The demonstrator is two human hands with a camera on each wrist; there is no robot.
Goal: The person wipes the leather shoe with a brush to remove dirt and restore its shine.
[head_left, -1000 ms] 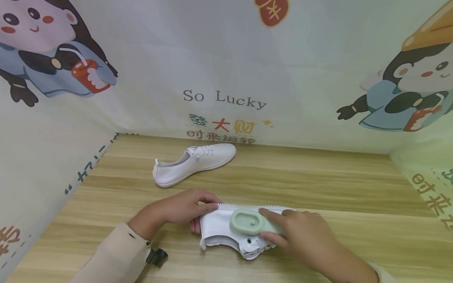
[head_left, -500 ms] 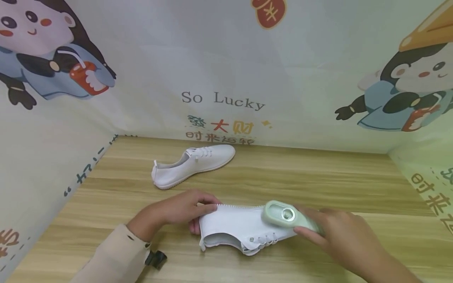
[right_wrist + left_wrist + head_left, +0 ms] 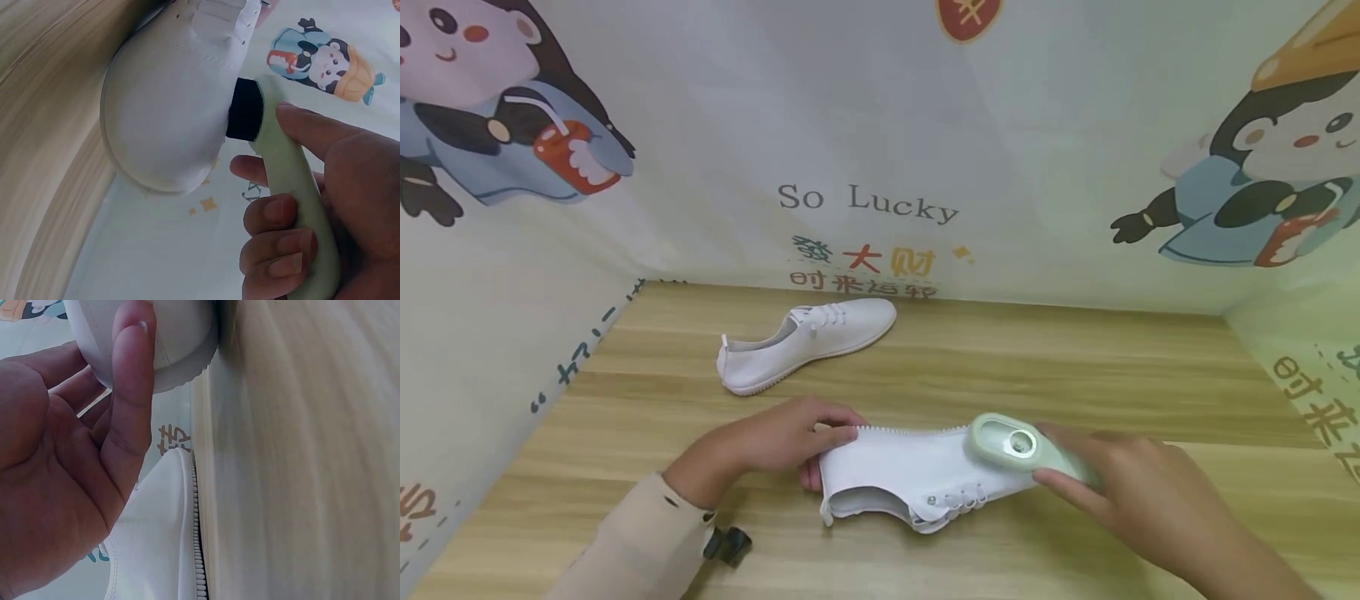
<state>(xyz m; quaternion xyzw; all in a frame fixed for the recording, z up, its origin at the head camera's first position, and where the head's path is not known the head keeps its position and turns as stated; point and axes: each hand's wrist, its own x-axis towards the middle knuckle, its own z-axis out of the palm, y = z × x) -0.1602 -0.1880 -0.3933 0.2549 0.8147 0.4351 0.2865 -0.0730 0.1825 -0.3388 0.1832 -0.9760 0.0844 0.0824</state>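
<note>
A white lace-up shoe (image 3: pixel 898 462) lies on its side on the wooden table, its opening facing the person. My left hand (image 3: pixel 778 437) grips it by the heel, thumb on one side and fingers on the other, as the left wrist view shows. A pale green brush (image 3: pixel 996 437) with a clear window in its head is held in my right hand (image 3: pixel 1150 492). Three fingers curl round its handle (image 3: pixel 303 206) in the right wrist view, with the thumb up near the head. Its dark bristles (image 3: pixel 245 111) press against the upper near the toe.
A second white shoe (image 3: pixel 842 333) stands upright farther back on the table (image 3: pixel 1075 375). Printed cloth walls (image 3: pixel 1037 167) enclose the back and sides. A black clip-like piece (image 3: pixel 730 546) sits by the left sleeve (image 3: pixel 640 533).
The right hand has slid the brush along the shoe's side from the middle toward the toe, to the right. The left hand keeps its hold on the heel.
</note>
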